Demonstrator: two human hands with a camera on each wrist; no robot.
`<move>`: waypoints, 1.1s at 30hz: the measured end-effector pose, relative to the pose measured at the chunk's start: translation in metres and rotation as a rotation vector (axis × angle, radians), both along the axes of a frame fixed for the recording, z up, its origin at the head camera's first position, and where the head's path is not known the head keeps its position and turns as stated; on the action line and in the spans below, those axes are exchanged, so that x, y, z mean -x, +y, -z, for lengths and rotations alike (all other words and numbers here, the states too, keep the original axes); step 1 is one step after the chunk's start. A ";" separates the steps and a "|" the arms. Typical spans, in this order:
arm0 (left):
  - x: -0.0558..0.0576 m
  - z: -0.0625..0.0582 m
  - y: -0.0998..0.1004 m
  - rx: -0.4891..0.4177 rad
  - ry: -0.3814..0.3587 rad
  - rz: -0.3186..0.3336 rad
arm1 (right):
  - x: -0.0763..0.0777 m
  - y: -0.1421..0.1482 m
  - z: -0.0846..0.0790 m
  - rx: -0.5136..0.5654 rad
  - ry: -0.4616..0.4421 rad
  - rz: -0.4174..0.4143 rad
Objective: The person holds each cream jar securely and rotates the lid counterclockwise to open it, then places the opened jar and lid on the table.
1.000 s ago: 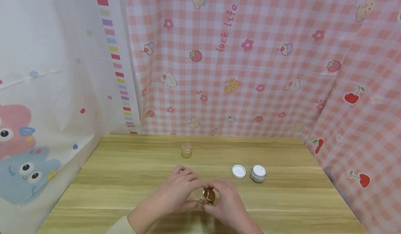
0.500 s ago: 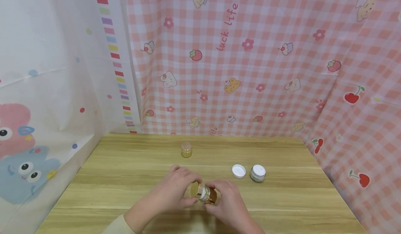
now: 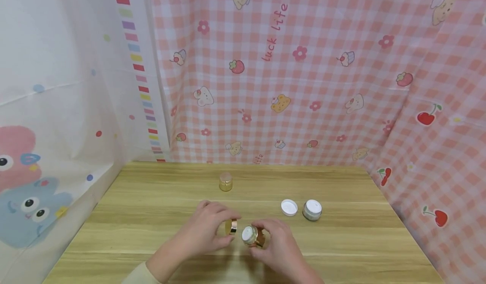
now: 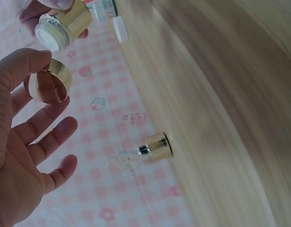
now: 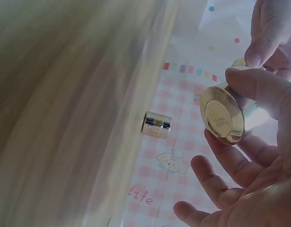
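Observation:
My left hand [image 3: 205,228] pinches a shiny gold lid [image 3: 231,226] between thumb and fingers, its hollow side toward the jar in the left wrist view. Just right of it, my right hand [image 3: 279,246] grips a small gold cosmetic jar [image 3: 255,236], tilted with its white-topped mouth facing left. A narrow gap separates lid and jar. Printed characters show on the gold base [image 5: 221,118] of the jar in the right wrist view. The last fingers of both hands extend loosely away from what they hold.
A second gold jar [image 3: 225,182], with its lid on, stands toward the back of the wooden table [image 3: 159,191]. Right of the hands lie a white lid [image 3: 289,207] and a glass jar [image 3: 312,210] with a white top. Patterned cloth [image 3: 265,85] hangs behind.
The gold lid has come off the gold jar, and my left hand has moved left with it. The jar's white top now shows. My right hand keeps its grip.

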State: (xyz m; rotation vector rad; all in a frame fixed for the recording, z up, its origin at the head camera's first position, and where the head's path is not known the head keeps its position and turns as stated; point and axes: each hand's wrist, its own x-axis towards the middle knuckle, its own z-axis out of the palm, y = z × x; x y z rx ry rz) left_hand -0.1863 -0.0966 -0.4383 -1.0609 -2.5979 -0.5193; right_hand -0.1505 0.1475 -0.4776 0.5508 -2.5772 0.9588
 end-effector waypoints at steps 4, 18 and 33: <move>0.002 0.002 -0.003 -0.019 -0.044 -0.034 | 0.003 0.010 0.004 0.001 -0.073 0.000; 0.024 0.022 0.004 -0.056 -0.226 -0.155 | 0.036 0.036 0.010 -0.091 -0.269 0.048; 0.077 0.050 0.035 -0.036 -0.373 -0.291 | 0.092 0.008 0.023 -0.030 -0.368 0.090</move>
